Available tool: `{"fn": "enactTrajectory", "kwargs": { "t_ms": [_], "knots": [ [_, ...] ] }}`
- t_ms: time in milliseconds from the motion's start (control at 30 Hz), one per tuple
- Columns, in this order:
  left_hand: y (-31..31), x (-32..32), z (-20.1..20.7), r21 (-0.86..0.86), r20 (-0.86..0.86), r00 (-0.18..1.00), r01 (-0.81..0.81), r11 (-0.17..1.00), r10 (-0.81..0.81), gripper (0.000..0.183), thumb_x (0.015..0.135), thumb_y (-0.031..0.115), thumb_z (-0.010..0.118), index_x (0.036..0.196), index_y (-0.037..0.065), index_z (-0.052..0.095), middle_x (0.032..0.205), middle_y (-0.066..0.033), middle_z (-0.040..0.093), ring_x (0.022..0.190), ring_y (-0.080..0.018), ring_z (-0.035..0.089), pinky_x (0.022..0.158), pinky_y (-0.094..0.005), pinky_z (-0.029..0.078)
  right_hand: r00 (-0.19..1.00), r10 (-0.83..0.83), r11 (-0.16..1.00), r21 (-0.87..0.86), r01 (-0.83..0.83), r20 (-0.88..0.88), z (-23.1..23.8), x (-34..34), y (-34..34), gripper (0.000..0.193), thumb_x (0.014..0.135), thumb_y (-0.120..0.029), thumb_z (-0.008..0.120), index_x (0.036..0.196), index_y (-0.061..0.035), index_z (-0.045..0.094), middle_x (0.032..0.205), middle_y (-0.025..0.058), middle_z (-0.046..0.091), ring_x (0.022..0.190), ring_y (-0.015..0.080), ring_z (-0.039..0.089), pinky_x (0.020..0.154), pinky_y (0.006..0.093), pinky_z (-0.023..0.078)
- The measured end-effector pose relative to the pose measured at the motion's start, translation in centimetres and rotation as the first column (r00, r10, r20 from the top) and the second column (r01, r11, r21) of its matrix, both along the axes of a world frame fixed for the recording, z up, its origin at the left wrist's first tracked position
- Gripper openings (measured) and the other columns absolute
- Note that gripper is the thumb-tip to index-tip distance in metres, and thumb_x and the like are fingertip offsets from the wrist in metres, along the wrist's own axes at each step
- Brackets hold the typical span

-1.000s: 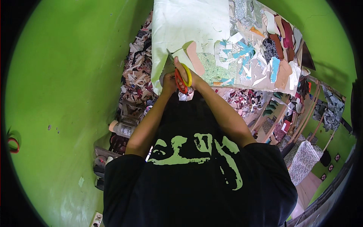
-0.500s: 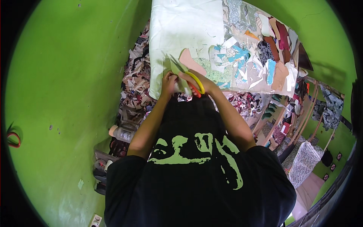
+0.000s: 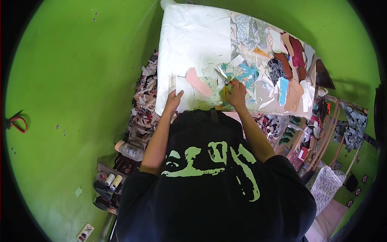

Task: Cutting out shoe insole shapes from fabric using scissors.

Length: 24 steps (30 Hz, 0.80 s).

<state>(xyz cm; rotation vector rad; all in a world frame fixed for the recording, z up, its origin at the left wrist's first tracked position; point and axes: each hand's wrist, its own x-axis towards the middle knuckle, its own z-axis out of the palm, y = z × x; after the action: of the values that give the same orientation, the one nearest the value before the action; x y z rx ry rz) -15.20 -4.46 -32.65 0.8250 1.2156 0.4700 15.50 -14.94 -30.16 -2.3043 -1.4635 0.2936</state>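
Observation:
My left hand [image 3: 173, 102] rests at the near left of the white sheet material [image 3: 195, 32], thumb and forefinger apart, beside a cut white piece [image 3: 184, 90]. A greyish strip of the surface shows by its fingertips. My right hand [image 3: 237, 96] is closed on the scissors [image 3: 225, 82], which have yellow and red handles; their blades point up and left, slightly parted, over the scraps. Between my hands a pink sole-shaped piece [image 3: 198, 82] lies on the green speckled part of the tabletop.
Turquoise scraps [image 3: 248, 72] lie beyond the scissors. Several shaped pieces, including a dark red one [image 3: 297, 52], cover the table's right side. A heap of offcuts [image 3: 141, 97] lies left of the table; a wooden rack [image 3: 322, 129] stands at right. Another pair of scissors [image 3: 18, 123] hangs on the green wall.
The scissors have moved right, away from my left hand, and now lie low over the scraps. My hands have parted, and the pink piece shows whole.

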Motion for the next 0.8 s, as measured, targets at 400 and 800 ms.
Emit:
{"fn": "enactTrajectory", "kwargs": {
  "t_ms": [400,800],
  "knots": [
    [-1.6,-0.8,6.6,-0.422,0.526,0.641,-0.375,0.825,0.56,0.054,0.102,0.029,0.052,0.148,0.006,0.035,0.146,-0.014,0.048,0.134,-0.0338,0.048,0.112,-0.0544,0.036,0.702,0.667,0.704,-0.096,-0.703,-0.25,3.0,-4.8,6.7,0.056,0.076,-0.009,0.073,0.127,-0.0032,0.052,0.114,0.0207,0.05,0.11,0.039,0.052,0.094,0.0445,0.047],
    [-1.3,1.3,8.1,-0.357,0.658,0.558,-0.359,0.862,0.505,0.06,0.105,0.043,0.037,0.153,0.007,0.028,0.156,-0.0138,0.036,0.143,-0.0351,0.034,0.118,-0.0549,0.024,0.688,0.713,0.695,0.002,-0.719,-0.132,2.0,-2.9,4.8,0.058,0.076,-0.015,0.074,0.127,-0.0018,0.05,0.107,0.0213,0.055,0.101,0.0395,0.058,0.085,0.0466,0.05]
  ]
}}
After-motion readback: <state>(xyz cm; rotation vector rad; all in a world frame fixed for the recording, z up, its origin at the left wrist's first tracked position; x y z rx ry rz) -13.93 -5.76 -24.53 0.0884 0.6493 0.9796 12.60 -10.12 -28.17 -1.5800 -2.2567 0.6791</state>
